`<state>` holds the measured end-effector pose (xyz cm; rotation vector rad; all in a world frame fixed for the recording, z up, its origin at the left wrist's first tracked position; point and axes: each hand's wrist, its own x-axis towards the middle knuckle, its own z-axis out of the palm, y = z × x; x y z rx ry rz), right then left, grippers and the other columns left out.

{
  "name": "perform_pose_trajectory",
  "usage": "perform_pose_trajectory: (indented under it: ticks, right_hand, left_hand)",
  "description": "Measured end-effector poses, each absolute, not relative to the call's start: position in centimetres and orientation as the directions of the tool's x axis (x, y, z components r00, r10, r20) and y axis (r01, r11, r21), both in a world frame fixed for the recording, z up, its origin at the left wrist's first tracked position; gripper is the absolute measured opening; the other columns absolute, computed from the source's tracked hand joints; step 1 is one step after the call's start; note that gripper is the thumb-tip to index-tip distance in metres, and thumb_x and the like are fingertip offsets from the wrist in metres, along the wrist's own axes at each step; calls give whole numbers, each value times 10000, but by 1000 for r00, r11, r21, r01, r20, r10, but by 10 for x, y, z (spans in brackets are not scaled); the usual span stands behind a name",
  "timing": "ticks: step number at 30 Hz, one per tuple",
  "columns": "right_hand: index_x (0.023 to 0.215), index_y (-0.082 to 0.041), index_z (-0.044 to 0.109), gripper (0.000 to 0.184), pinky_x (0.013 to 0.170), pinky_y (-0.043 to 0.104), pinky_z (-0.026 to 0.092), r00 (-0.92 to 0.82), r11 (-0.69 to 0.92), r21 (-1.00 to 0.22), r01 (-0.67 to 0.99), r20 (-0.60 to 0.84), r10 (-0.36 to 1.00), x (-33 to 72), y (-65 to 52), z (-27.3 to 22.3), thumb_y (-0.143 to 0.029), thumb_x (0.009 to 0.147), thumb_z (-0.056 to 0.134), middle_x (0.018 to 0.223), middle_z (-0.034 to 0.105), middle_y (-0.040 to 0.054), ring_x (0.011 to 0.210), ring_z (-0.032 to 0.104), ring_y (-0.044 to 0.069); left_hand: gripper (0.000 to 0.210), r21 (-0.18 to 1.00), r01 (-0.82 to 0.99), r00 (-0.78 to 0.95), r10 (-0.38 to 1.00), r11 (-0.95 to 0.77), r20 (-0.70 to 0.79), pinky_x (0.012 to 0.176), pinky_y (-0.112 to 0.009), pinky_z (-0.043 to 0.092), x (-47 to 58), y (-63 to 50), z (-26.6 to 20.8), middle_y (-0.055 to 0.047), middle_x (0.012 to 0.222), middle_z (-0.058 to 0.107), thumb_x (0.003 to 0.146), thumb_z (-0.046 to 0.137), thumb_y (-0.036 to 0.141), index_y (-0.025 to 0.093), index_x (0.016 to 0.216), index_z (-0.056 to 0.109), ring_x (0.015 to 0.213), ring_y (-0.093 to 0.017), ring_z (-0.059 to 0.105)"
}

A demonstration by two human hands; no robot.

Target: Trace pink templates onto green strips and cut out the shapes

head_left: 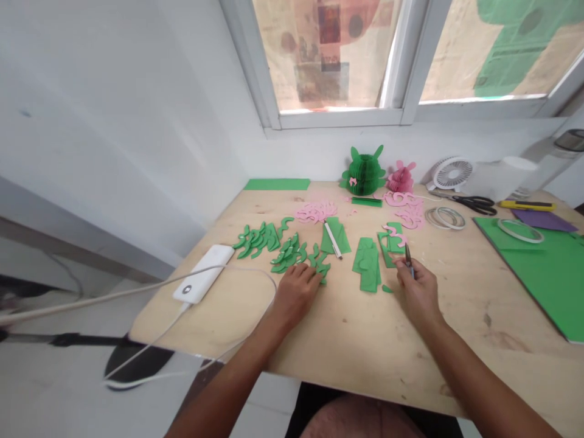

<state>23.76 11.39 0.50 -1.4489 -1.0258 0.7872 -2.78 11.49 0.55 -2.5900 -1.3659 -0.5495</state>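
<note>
My left hand (297, 287) rests on the table with its fingers lying over the near edge of a pile of curved green paper cutouts (288, 252). It appears to grip nothing. A small pointed metal tool (409, 260), blade tip up, is held in my right hand (418, 286); its exact kind is hard to make out. Just beyond that hand lie green paper pieces (387, 250) and a curly pink paper scrap (396, 235). Between my hands is a stack of green paper rectangles (367, 267). Another green stack (342, 234) has a white pen (333, 240) on it.
A white power bank (204, 274) with a cable lies left. Pink scraps (316, 212), a green honeycomb paper figure (365, 173) and a pink one (401, 177) stand behind. Right are tape rolls (444, 218), black scissors (474, 204), a yellow cutter (528, 205) and green sheets (542, 280).
</note>
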Motion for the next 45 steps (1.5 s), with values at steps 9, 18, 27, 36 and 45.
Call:
perform_pose_trajectory:
  ticks: [9,18,27,36,45]
  right_hand:
    - [834,-143,657,345,461,241,275,395,4,-991,137,58,917,238,114,7,-479,762,620,516,397,-61,477,353,107]
    - [819,-148,656,324,464,239,272,393,-9,-990,140,47,918,239,114,5,-464,755,631,504,403,-60,473,357,111]
    - [874,-144,664,344,458,239,264,403,7,-990,142,64,913,242,117,-1,-469,765,634,517,408,-59,475,360,107]
    - [870,-134,672,415,423,234,278,404,0,-985,173,71,912,242,115,2,-530,754,632,525,401,-51,481,350,105]
    - [850,-135,667,411,449,240,288,410,-36,-985,171,38,911,241,115,0,-529,736,637,534,419,-50,491,368,109]
  left_hand:
    - [147,571,785,-85,872,-239,482,688,-296,482,-29,111,4,-44,778,677,830,511,257,223,816,654,715,-183,619]
    - [149,976,163,-421,905,144,-63,441,-242,385,-21,117,5,21,554,619,703,590,351,205,700,559,438,-127,513]
    - [195,744,646,-374,921,172,112,573,-288,429,-33,98,3,2,568,620,771,558,378,224,651,563,554,-182,592]
    - [241,412,903,-137,824,-125,550,898,-415,438,-51,128,-4,-118,1056,641,756,570,193,210,996,595,1057,-299,554]
    - [261,193,972,-170,969,135,181,880,-383,432,-45,158,3,-95,1074,651,783,610,367,207,988,600,1084,-285,548]
